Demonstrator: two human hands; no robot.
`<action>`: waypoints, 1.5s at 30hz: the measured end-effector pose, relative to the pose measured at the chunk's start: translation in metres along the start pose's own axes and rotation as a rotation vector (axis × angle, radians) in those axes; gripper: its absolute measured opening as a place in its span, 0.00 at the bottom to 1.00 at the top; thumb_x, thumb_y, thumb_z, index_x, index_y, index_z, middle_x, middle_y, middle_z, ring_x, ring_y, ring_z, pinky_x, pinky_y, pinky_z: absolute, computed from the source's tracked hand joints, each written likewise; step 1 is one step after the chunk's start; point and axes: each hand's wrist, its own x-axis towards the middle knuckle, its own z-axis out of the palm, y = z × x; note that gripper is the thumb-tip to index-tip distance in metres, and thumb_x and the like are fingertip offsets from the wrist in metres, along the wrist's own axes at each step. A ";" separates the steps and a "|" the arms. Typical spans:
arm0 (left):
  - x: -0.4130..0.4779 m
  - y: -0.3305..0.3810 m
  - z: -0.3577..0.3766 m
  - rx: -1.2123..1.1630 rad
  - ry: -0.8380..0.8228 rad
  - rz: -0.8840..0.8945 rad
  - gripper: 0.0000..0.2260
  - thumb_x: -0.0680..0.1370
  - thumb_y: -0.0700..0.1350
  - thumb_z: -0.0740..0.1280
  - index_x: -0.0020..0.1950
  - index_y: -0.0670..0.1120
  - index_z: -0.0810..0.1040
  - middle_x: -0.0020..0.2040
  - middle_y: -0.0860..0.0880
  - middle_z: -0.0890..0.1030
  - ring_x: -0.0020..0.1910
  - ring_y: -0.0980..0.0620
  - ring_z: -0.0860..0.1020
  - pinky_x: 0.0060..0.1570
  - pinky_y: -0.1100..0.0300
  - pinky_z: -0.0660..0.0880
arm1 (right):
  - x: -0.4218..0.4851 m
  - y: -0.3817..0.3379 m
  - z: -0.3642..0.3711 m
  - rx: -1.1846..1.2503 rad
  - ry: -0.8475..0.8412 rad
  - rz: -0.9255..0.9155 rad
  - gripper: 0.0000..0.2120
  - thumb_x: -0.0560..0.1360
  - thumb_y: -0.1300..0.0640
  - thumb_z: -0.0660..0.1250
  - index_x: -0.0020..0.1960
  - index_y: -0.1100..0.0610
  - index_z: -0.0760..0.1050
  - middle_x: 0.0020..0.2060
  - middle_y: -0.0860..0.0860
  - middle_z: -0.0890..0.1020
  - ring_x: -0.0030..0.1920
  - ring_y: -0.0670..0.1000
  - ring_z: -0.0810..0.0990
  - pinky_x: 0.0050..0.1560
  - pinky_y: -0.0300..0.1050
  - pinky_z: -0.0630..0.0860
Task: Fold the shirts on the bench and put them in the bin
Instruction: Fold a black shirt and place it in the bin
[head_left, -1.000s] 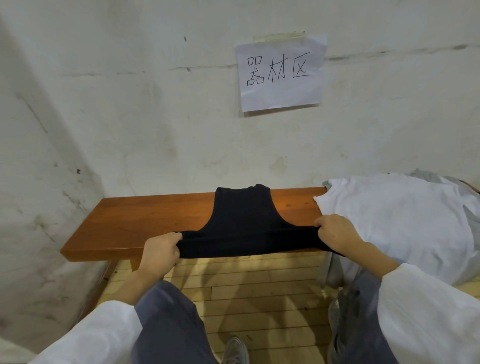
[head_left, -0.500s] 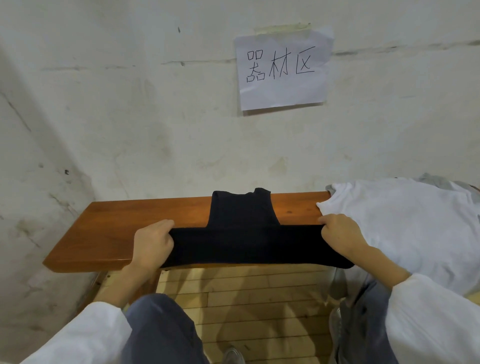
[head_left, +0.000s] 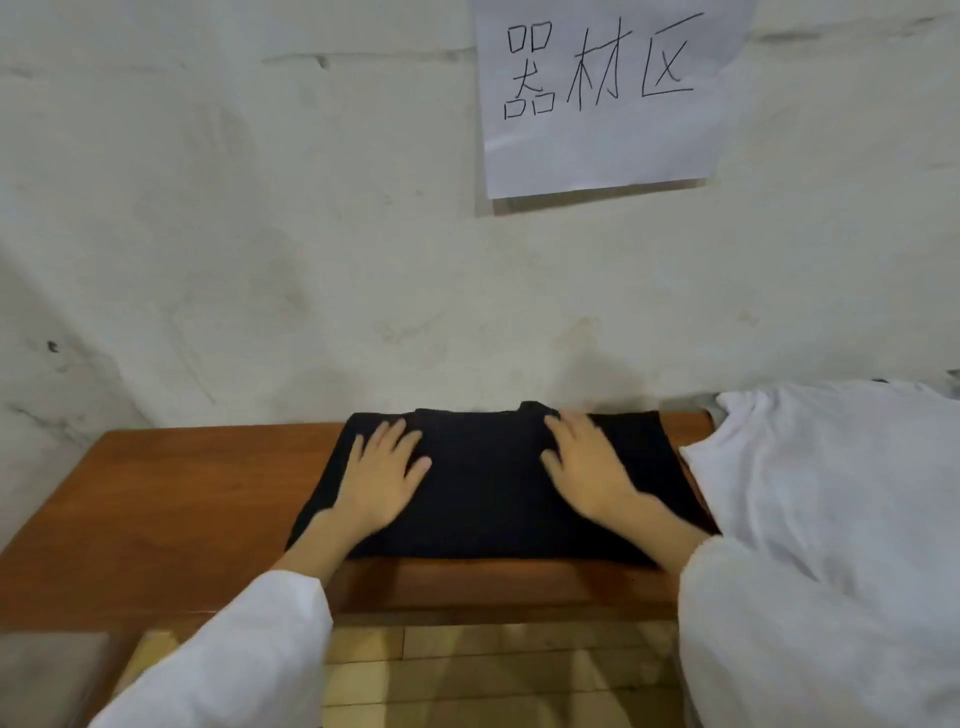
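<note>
Now both palms lie flat, fingers spread, left hand (head_left: 382, 480) and right hand (head_left: 584, 467) pressing the folded black shirt (head_left: 488, 483) onto the wooden bench (head_left: 166, 499).

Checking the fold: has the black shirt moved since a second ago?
Yes. The shirt overhung the front of the bench then; now it lies folded back toward the wall.

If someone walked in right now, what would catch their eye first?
The left hand and right hand press flat on a folded black shirt in the middle of the wooden bench. A white shirt lies heaped at the bench's right end, and a handwritten paper sign hangs on the wall above.
</note>
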 end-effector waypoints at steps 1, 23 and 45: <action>-0.005 0.000 0.012 0.018 -0.082 -0.026 0.30 0.79 0.62 0.41 0.78 0.50 0.54 0.78 0.48 0.52 0.77 0.48 0.48 0.74 0.48 0.45 | -0.006 -0.001 0.018 -0.054 -0.061 0.005 0.31 0.80 0.40 0.41 0.77 0.56 0.51 0.77 0.55 0.52 0.77 0.55 0.48 0.75 0.51 0.47; -0.051 -0.016 -0.013 -0.318 0.354 -0.231 0.06 0.80 0.40 0.58 0.56 0.44 0.71 0.50 0.48 0.74 0.41 0.46 0.76 0.39 0.52 0.72 | -0.032 0.046 -0.007 0.162 0.401 0.262 0.08 0.80 0.55 0.59 0.54 0.60 0.70 0.47 0.54 0.76 0.39 0.53 0.76 0.39 0.45 0.72; -0.037 0.021 0.013 0.089 -0.074 -0.024 0.26 0.82 0.58 0.45 0.78 0.52 0.48 0.79 0.49 0.48 0.77 0.46 0.47 0.75 0.46 0.47 | -0.057 -0.033 0.045 -0.202 -0.036 0.050 0.43 0.71 0.30 0.29 0.78 0.55 0.44 0.77 0.54 0.45 0.77 0.55 0.42 0.74 0.54 0.39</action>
